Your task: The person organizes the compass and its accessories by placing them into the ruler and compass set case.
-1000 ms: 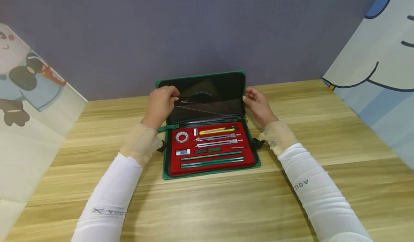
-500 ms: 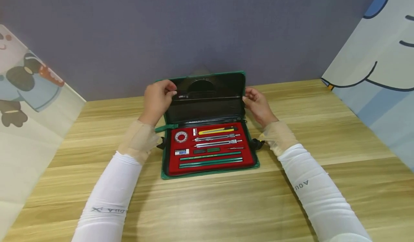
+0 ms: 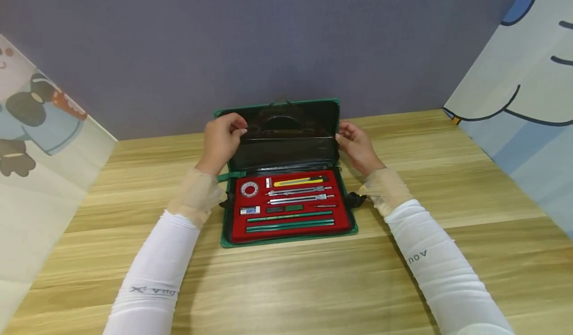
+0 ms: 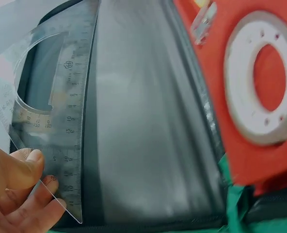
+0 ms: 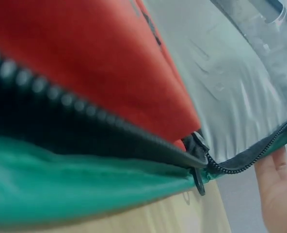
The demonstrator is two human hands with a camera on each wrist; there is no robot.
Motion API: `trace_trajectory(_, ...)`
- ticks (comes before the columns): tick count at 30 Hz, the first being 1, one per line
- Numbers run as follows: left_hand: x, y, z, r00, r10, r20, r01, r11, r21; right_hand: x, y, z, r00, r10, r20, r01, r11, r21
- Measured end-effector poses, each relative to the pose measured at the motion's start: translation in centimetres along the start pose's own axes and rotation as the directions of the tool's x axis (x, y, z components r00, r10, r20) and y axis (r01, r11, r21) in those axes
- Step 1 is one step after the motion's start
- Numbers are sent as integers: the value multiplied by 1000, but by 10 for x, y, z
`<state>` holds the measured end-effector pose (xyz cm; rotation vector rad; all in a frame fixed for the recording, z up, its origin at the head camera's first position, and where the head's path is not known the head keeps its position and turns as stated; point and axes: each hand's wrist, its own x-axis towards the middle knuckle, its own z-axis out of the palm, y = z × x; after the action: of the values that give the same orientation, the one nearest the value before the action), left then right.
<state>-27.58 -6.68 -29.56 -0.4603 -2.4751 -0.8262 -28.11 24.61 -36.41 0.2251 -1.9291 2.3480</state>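
Table (image 3: 403, 275) pale wood-grain; grey wall (image 3: 268, 36) behind; cartoon panels (image 3: 515, 76) flanking.

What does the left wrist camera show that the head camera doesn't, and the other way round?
Only the left wrist view shows the printed scale on the clear set square that the left hand pinches at the lid pocket. Only the head view shows the right hand at the lid's far edge, the yellow cutter, the green pencils and the wooden table. Both show the black lid, the red tray and the white ring.
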Motion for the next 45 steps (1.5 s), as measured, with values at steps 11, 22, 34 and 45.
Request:
trace_trajectory(11,2,-4,-31,992,77,-101,-70,995,72,0,1,0,1000,-9,0,9,1000,-1)
trace_trajectory(22,2,-8,-52,961,79,-265,-61,995,75,0,1,2,1000,-6,-3,6,1000,-12)
trace_trajectory(34,-1,-3,-59,955,79,-285,-52,993,101,-2,0,3,1000,-11,-1,11,999,-37)
trace_trajectory(45,-5,4,-49,972,94,-214,-72,992,108,-3,-1,4,1000,-8,0,8,1000,-24)
